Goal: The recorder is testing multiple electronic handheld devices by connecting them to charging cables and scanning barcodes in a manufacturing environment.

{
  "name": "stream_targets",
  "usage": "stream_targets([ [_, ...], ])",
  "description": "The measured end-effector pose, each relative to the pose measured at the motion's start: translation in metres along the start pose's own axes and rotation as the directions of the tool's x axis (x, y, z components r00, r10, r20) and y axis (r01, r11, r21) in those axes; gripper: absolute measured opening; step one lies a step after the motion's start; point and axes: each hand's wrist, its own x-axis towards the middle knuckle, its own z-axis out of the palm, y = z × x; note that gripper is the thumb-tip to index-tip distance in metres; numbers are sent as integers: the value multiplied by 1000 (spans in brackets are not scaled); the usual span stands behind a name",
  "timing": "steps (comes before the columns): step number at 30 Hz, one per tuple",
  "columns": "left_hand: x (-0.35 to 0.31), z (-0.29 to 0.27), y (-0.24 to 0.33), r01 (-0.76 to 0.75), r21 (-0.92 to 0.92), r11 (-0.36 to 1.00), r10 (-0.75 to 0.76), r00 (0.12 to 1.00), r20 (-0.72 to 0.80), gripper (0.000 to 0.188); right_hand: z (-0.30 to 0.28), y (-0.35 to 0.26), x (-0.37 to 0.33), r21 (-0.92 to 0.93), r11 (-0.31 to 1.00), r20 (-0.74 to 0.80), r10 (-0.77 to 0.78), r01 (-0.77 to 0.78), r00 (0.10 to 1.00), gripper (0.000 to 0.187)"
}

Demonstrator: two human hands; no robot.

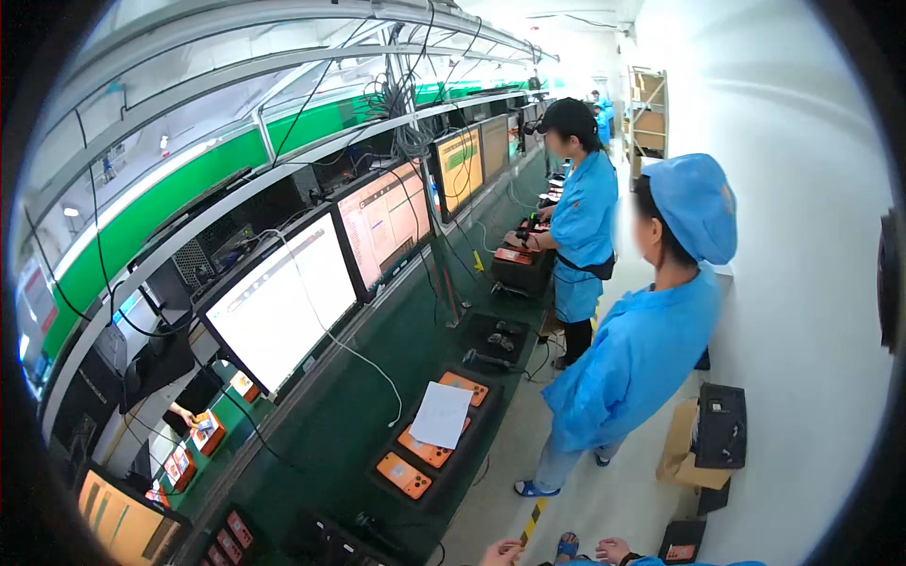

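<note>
At the lower edge, my left hand shows only in part, its fingers loosely bent with nothing visible in them. My right hand, below a dark wristband and blue sleeve, has slightly curled fingers standing apart and appears to hold nothing. Both hang over the floor beside the workbench, touching none of its things. Nearest on the bench lies a black tray of orange phones or phone-like boxes. A white sheet covers some of them.
Monitors line the green bench, with a white cable drooping onto it. A person in blue stands in the aisle; another works farther along. An open carton and black case sit by the wall.
</note>
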Motion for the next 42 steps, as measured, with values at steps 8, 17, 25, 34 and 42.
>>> stream_targets([
  [8, 47, 4, 61, -188, 98, 977, 209, 936, -284, 26, -126, -45, 97, -95, 955, -65, 276, -282, 959, 28],
  [17, 164, -58, 126, -332, 432, 839, 531, 319, -785, 12, -47, -207, 231, -364, 922, 271, -26, 127, 962, 25],
  [25, 232, -90, 180, 372, 538, 756, 453, 296, -841, 65, 162, -465, 235, -666, 389, 251, -687, 637, 682, 39],
  [34, 282, -78, 177, 616, 383, 688, 311, 227, -923, 63, 251, -671, 353, -642, 19, 173, -970, 767, 169, 17],
  [42, 305, -91, 175, 771, 156, 617, 362, -103, -927, 68, 304, -727, 367, -600, 136, 618, -546, 788, 565, 32],
])
